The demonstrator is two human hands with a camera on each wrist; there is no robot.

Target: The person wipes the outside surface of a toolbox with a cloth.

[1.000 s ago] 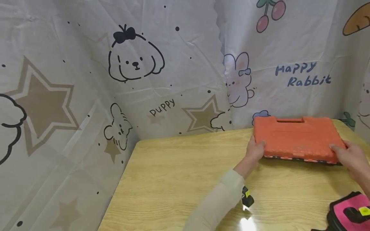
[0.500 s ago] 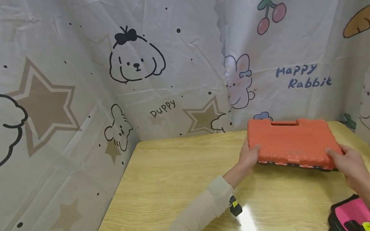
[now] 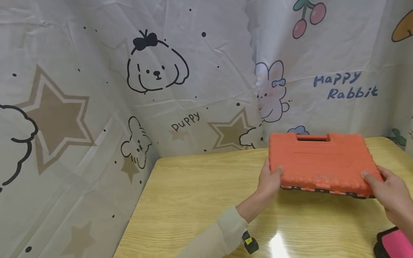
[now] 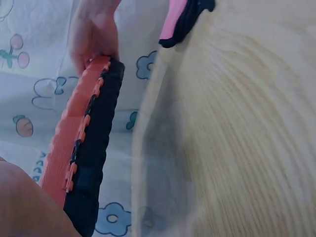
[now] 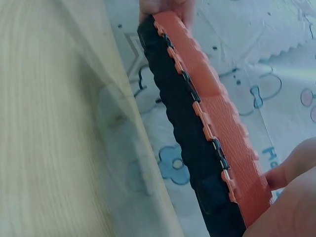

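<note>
While left hand and right hand clamp near corners of orange case, front edge sits above surface; rigid plastic, probably heavy, ribbed edges help grip.

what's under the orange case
The case is held by both hands, left hand and right hand, above the table. Its inside is hidden.
</note>
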